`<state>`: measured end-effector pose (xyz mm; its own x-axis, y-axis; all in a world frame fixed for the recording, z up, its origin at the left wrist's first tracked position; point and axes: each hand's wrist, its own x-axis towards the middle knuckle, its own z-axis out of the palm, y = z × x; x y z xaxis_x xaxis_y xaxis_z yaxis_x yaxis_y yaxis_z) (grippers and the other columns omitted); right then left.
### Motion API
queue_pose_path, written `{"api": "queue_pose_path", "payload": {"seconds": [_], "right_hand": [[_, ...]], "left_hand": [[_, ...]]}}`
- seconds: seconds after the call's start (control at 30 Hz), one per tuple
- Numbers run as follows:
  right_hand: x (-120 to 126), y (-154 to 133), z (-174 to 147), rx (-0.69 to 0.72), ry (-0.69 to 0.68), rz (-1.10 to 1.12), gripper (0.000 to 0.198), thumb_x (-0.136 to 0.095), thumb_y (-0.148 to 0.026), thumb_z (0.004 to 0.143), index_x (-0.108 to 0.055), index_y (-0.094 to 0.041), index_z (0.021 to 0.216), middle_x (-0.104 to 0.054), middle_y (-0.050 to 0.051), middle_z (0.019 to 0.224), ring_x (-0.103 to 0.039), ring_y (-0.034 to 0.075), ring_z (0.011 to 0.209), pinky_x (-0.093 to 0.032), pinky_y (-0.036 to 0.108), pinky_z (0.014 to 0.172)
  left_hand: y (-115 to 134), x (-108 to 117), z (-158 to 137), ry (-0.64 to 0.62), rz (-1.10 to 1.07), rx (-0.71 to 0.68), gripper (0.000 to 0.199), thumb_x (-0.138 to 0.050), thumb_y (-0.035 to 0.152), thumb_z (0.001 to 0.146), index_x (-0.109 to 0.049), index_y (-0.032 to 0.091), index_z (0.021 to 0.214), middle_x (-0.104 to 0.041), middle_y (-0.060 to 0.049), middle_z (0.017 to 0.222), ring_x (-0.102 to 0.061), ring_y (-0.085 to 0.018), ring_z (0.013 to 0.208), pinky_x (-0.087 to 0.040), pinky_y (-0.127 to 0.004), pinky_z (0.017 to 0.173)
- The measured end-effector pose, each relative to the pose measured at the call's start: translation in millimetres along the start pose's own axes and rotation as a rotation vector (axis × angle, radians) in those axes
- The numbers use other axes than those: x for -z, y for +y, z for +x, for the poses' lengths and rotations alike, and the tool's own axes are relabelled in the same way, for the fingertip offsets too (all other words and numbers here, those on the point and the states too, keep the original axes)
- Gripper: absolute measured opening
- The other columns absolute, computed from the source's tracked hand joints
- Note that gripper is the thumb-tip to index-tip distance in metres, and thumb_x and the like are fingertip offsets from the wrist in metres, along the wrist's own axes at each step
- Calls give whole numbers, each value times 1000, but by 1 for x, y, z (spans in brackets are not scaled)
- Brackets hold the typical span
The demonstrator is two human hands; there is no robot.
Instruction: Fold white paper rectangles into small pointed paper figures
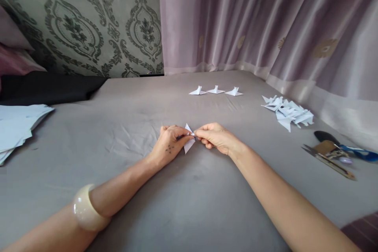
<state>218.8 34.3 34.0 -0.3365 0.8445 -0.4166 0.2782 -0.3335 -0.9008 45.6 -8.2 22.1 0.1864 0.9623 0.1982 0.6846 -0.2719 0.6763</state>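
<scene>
A small folded white paper figure [189, 146] is held between my two hands above the grey sheet. My left hand [171, 141] pinches its near middle between thumb and fingers. From the other side, my right hand [215, 137] grips the figure's right end with the fingertips. Pointed paper flaps stick out above and below the fingers, while the centre folds are mostly covered. Farther back, three similar folded paper figures [215, 89] stand in a row. A heap of folded white paper pieces [288, 111] lies to the right.
A stack of white paper sheets [20, 126] lies at the left, with black cloth [50, 86] behind it. Scissors [330, 161] and a blue-handled tool [358, 152] are among small items on the right. A curtain [224, 19] and patterned wall [115, 31] border the back of the grey sheet [195, 204].
</scene>
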Motion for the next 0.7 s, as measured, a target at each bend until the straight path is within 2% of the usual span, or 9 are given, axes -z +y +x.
{"api": "queue_pose_path", "payload": {"seconds": [0.3,0.5,0.7], "right_hand": [[1,5,-3,72,16,-53,7,-64,-23,67,-62,-16,68,-49,-5,58,-38,4,45,-32,18,42],[0,5,-1,67,27,-64,7,-64,-24,66,-61,-17,66,-45,-6,54,-37,5,44,-30,19,41],[0,5,-2,61,55,-79,7,-61,-24,66,-61,-17,65,-50,-4,60,-38,6,46,-30,20,42]], "left_hand": [[-1,-1,0,5,-57,28,16,-60,30,85,-74,23,81,-73,-2,82,-64,-18,78,-45,-29,71],[0,0,0,7,-75,10,17,-60,29,86,-74,22,80,-73,-3,81,-64,-18,78,-45,-30,71],[2,1,0,0,-63,1,17,-59,27,86,-73,22,78,-73,-2,80,-64,-18,78,-44,-30,73]]}}
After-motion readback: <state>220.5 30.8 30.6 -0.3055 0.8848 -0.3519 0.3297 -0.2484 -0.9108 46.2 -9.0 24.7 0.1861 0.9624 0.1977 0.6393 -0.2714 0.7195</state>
